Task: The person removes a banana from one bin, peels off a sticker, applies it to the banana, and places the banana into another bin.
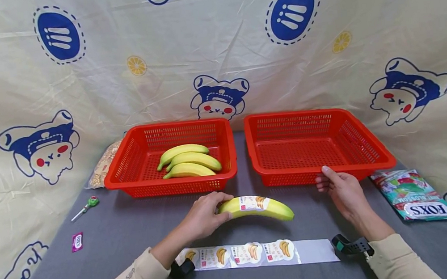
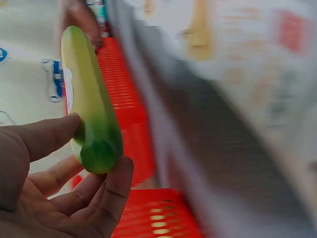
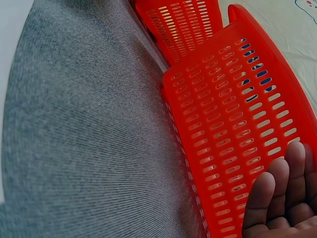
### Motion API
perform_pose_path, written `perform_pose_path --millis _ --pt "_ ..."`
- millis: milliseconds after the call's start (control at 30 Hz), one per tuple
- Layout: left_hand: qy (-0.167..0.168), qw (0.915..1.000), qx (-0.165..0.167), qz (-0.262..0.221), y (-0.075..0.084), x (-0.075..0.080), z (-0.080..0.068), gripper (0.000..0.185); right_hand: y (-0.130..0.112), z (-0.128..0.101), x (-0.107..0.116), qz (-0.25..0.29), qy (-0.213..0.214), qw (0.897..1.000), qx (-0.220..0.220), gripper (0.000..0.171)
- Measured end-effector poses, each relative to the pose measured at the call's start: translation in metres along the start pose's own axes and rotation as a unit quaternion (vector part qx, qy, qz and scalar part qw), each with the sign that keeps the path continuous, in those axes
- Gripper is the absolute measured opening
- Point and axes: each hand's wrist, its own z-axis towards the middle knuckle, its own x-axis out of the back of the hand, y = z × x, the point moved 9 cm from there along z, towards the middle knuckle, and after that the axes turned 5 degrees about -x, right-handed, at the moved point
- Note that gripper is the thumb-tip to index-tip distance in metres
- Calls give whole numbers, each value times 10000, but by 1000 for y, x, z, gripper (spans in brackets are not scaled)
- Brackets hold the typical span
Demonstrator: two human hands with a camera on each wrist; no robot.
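In the head view my left hand (image 1: 204, 215) pinches one end of a yellow-green banana (image 1: 280, 209), which lies sideways above the table and has a white printed label (image 1: 254, 203) on its upper side. The left wrist view shows thumb and fingertips around the banana's blunt green end (image 2: 98, 156). My right hand (image 1: 346, 193) is by the front of the right red basket (image 1: 283, 171), its fingers loosely bent and holding nothing. Whether it touches the basket wall I cannot tell. Below the banana lies a strip of banana labels (image 1: 247, 255), its right part bare backing.
Several bananas (image 1: 193, 160) lie in the left red basket (image 1: 130, 183). A lollipop (image 1: 86, 207) and a small pink packet (image 1: 77, 241) lie at left, a bag of pale bits (image 1: 104, 164) behind them. A FOX'S candy bag (image 1: 416, 195) sits at right.
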Motion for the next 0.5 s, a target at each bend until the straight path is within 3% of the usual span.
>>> perform_pose_path --millis 200,367,500 --pt "77 9994 -206 -254 33 24 20 44 0 1 1 -111 104 9999 -20 27" --pt "203 9994 -160 -212 50 37 50 50 2 1 2 -115 186 9997 -77 27" --pt "295 9994 -72 -166 58 40 77 52 1 1 3 -156 206 9996 -59 27"
